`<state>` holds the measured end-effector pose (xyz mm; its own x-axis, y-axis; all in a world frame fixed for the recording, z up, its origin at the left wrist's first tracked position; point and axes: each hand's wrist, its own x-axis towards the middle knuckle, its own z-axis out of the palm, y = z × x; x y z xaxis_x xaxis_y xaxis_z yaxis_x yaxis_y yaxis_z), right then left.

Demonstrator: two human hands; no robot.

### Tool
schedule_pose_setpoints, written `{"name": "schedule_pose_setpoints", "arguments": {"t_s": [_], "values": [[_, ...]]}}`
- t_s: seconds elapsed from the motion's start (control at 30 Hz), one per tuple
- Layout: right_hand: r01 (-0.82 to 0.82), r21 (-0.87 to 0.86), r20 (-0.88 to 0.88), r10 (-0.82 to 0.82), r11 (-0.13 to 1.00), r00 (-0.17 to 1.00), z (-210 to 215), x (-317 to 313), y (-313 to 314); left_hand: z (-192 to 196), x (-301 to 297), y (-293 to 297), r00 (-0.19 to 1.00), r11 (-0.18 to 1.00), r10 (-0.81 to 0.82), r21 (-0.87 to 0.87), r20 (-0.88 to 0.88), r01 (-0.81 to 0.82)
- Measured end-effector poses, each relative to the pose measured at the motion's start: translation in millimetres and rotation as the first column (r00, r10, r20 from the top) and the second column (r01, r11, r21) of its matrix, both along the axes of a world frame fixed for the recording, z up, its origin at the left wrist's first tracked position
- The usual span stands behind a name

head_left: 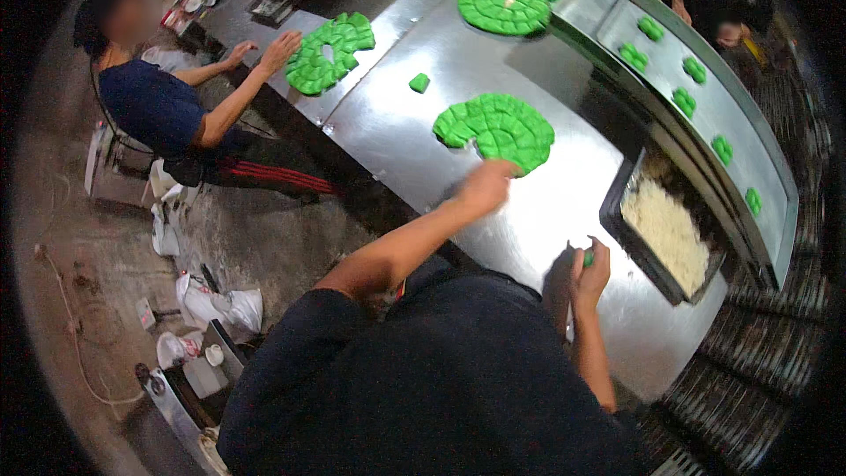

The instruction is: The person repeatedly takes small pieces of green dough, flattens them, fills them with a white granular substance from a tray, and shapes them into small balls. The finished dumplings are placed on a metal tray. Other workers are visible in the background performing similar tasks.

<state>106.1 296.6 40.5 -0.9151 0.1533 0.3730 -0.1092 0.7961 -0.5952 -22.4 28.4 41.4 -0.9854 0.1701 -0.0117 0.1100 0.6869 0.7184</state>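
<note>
While the left hand [487, 183] reaches the green dough round [496, 129], grip unclear, the right hand [590, 266] pinches a green piece [588, 257]

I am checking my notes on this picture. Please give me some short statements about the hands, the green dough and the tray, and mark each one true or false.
1. The left hand reaches the edge of the nearest green dough disc. True.
2. The right hand holds a small green piece. True.
3. The tray beside the right hand is full of red sauce. False: it holds white shreds or crumbs.
4. Small green pieces lie in a row on the raised metal ledge. True.
5. The dough discs lie on a wooden table. False: the table is shiny metal.
6. Nobody else is at the table. False: a co-worker's hand touches another disc.
</note>
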Motion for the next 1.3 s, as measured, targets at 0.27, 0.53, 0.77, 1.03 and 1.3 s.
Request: {"name": "schedule_pose_setpoints", "arguments": {"t_s": [0.27, 0.53, 0.77, 1.03, 1.3], "values": [[-0.311, 0.166, 0.134, 0.291, 0.936, 0.947, -35, -88, -78, -12, -66, -85, 0.850, 0.847, 0.517, -0.082, -0.100, -0.525], [-0.226, 0.050, 0.021, 0.225, 0.973, 0.974, -37, -35, -54, -43, -31, -177, 0.737, 0.726, 0.663, -0.125, -0.132, -0.676], [-0.151, 0.106, 0.005, 0.151, 0.983, 0.988, -9, -93, -48, -34, 28, -234, 0.527, 0.476, 0.809, -0.236, -0.260, -0.847], [-0.325, 0.108, 0.050, 0.322, 0.939, 0.945, -40, -79, -72, -24, 45, -134, 0.869, 0.859, 0.494, 0.171, -0.027, -0.483], [-0.226, 0.000, -0.094, 0.225, 0.974, 0.970, -57, -40, -34, -15, 65, -76, 0.917, 0.974, -0.031, -0.219, -0.399, -0.062]]}}
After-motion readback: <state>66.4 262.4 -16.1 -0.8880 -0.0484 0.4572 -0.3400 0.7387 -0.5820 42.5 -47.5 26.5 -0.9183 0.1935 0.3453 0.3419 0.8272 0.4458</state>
